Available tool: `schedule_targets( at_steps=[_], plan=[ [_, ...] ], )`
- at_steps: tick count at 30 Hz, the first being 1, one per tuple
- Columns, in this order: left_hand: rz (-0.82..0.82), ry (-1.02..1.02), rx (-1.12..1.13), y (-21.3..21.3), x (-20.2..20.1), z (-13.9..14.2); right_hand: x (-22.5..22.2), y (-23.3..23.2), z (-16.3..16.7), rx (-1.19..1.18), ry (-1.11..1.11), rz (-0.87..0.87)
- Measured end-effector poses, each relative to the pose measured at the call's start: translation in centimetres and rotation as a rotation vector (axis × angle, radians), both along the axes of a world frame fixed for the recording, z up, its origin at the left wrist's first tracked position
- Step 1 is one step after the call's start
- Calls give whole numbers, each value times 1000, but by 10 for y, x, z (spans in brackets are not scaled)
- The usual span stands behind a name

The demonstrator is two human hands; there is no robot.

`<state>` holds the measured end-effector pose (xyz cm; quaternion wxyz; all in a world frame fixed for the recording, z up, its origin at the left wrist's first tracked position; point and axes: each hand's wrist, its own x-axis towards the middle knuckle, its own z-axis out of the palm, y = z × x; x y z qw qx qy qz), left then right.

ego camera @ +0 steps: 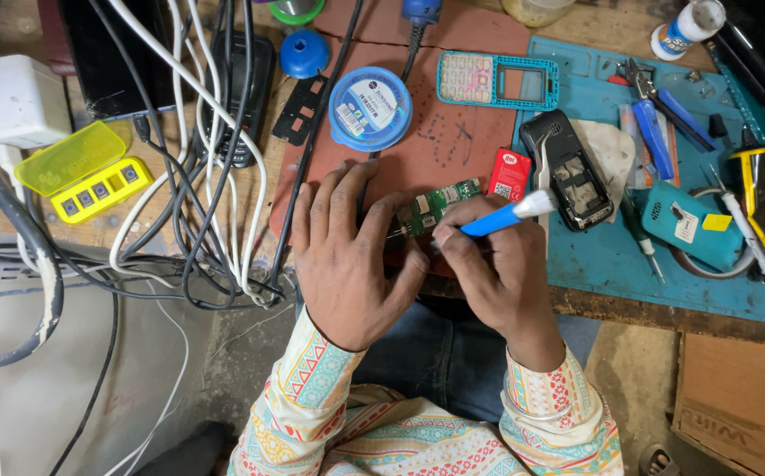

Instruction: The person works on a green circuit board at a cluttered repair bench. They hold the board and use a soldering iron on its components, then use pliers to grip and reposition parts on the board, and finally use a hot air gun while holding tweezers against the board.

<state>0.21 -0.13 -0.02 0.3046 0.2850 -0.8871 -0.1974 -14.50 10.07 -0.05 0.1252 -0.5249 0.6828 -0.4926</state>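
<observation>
The left hand point(345, 256) lies flat-fingered on the tabletop point(453, 150), its fingertips pinning the near end of a small green circuit board point(436, 205) that rests on the reddish mat between both hands; the grip there is a press, not a clasp. The right hand point(495, 264) is closed pen-fashion round a blue-handled tool point(506, 214), whose tip, hidden by the fingers, points towards the board; whether it touches I cannot tell. To work well here, I judge the board should stay pinned firmly so it cannot slide; the tool wants a low, steady angle with the wrist braced on the edge; pressure should be light, since the parts are tiny. A black phone body point(572, 172) lies just beside the right hand; a round blue tin point(369, 107) stands beyond the board; a teal keypad frame point(497, 81) lies farther off.
</observation>
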Motion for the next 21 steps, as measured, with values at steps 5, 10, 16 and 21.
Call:
schedule_targets(
  at_steps=[5,10,16,21],
  plan=[
    [-1,7,-8,0,0,0,0,0,-1,78,-21,-16],
    [0,7,-4,0,0,-1,-1,1,-3,35,-85,-36],
    [-2,15,-14,0,0,-2,0,2,-4,0,-97,-13],
    [2,2,-11,0,0,-2,2,-3,-6,63,-17,-108]
  ],
)
